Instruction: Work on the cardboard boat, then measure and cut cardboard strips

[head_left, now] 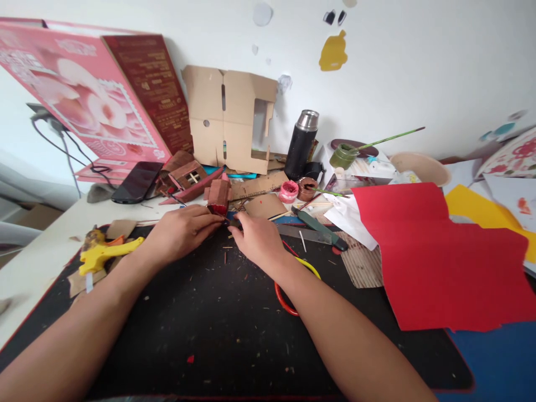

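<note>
a small dark piece (226,220) is held or touched at the fingertips of both hands, at the back of the black mat (234,340); by its size and the cover of the fingers, its shape is left unclear. the fingers of the left hand (184,231) are drawn together, and those of the right hand (260,237) are bent inward close by; whether either is clamped on the piece cannot be told. just behind it, a reddish-brown block (218,195) is seen beside a model with a barred window (188,177).

the block and the model are already coloured and largely formed, it is judged; the small piece is judged to be unfinished, and no proof is given that it has been attached. the slotted cardboard panel (230,117) at the wall is cut but left unpainted.

further out, a utility knife (320,226) is laid across a metal ruler (287,230), and a loop handle (285,304) is partly hidden by the right forearm. a yellow glue gun (111,251) is placed to the left, and a red sheet (439,262) to the right.
</note>
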### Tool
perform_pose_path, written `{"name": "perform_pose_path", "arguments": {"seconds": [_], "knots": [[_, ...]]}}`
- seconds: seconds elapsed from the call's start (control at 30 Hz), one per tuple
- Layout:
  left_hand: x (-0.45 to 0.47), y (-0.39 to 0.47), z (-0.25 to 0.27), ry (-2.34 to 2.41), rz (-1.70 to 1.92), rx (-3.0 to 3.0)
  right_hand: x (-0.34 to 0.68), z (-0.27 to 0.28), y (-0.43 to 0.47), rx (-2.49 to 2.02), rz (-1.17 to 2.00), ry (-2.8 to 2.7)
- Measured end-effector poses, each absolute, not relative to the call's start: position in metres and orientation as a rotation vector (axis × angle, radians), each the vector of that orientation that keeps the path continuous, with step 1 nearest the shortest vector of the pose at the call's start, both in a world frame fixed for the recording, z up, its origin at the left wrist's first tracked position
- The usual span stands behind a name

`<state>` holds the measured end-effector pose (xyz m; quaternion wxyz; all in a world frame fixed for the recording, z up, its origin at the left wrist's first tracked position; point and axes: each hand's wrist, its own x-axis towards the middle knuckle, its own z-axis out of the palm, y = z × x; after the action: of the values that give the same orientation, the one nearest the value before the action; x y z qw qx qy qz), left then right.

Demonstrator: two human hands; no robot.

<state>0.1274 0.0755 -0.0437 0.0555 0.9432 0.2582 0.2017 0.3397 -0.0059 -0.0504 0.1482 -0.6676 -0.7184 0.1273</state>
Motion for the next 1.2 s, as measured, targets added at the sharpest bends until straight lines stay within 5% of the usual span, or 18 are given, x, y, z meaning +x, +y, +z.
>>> {"name": "perform_pose_path", "arguments": {"seconds": [1.2], "knots": [[0.1265,0.077,-0.0469,0.713,0.656,2.851,0.3394,-0.0492,-0.0065,-1.918,0.355,-2.064]]}}
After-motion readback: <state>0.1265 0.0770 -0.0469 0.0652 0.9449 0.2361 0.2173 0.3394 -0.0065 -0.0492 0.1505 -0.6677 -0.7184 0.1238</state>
